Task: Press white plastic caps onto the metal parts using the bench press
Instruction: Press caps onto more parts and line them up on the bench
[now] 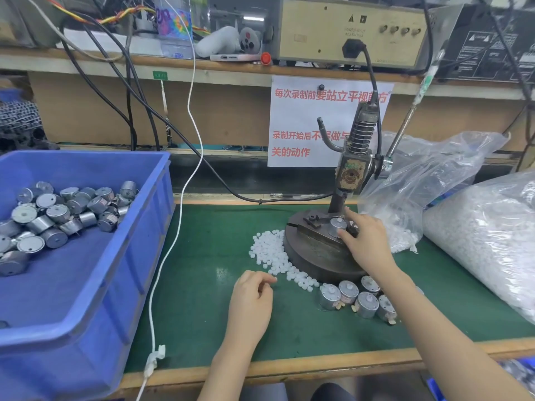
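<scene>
On press base [315, 256], right hand [366, 241] grips metal part [337, 225]; left hand [252, 296] curled at edge of cap pile [269, 250], contents unclear

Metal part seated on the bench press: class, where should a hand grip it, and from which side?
Pinch the metal part by its round side wall, from front right: the press column stands behind, a clamp bar to its left.

Left forearm bare, enters from bottom centre, angled up. Left hand [252, 296] palm down, fingers loosely curled, thumb tip near index tip; anything pinched there: cannot tell. Right arm bare, extended forward from bottom right, wrist straight. Right hand [366, 237] grips metal part [337, 225], thumb and fingers curled round it.
</scene>
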